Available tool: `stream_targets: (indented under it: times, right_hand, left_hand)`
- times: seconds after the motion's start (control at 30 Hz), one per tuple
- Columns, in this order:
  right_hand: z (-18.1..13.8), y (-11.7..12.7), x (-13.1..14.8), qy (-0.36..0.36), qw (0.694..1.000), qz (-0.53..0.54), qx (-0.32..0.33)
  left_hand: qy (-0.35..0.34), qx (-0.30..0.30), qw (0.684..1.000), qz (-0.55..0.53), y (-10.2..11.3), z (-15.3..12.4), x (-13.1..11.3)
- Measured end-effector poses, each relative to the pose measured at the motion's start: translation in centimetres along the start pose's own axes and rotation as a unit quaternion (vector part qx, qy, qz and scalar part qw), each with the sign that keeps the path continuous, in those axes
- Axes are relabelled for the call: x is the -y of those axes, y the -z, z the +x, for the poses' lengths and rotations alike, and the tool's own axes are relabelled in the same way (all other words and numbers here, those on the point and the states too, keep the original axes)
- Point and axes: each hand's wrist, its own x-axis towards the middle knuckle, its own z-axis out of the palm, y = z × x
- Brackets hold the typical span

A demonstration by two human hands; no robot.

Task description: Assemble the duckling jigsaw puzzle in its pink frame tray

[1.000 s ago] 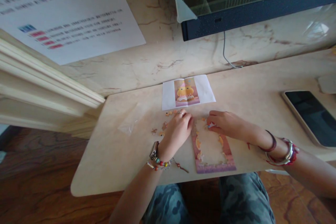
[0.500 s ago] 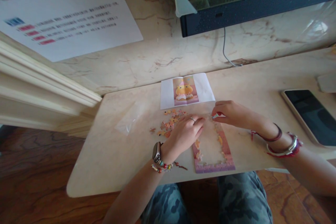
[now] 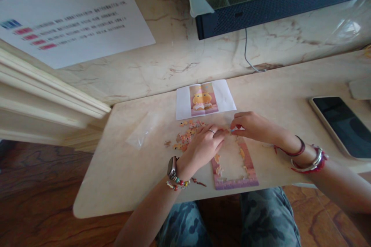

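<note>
A pink-bordered jigsaw puzzle (image 3: 234, 162), with only its frame filled in, lies on the marble table (image 3: 127, 177) in front of me. My left hand (image 3: 203, 146) rests with curled fingers on the puzzle's upper left corner, beside a heap of loose puzzle pieces (image 3: 187, 136). My right hand (image 3: 252, 125) pinches a small puzzle piece (image 3: 235, 127) at the puzzle's top edge, its fingertips almost touching those of the left. A folded reference picture (image 3: 204, 100) of a yellow cartoon figure lies just beyond.
A clear plastic bag (image 3: 140, 133) lies left of the pieces. A tablet (image 3: 339, 123) with a dark screen sits at the right. A glass tank on a dark base (image 3: 275, 4) stands behind, with a cable (image 3: 246, 56) hanging down. A printed poster (image 3: 69, 15) lies at the upper left.
My left hand moved from the loose pieces to the puzzle's top left corner. My right hand lifted its piece away, then brought it back toward the top edge.
</note>
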Motion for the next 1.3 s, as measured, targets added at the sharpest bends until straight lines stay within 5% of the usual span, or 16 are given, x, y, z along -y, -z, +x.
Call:
stream_targets:
  times: [0.53, 0.93, 1.3]
  right_hand:
    - [-1.1, 2.0, -0.8, 0.087, 0.994, 0.017, 0.069]
    - [-1.7, 0.5, 0.1, 0.089, 0.981, -0.171, 0.033]
    - [-1.9, 0.9, 0.2, 0.099, 0.991, -0.068, 0.053]
  left_hand:
    - [0.006, 0.006, 1.0, 0.004, 0.2, 0.0, -0.1]
    - [0.004, 0.026, 0.998, 0.063, 0.3, 0.1, -1.0]
    - [0.003, 0.014, 0.998, 0.061, 0.3, 0.0, -1.1]
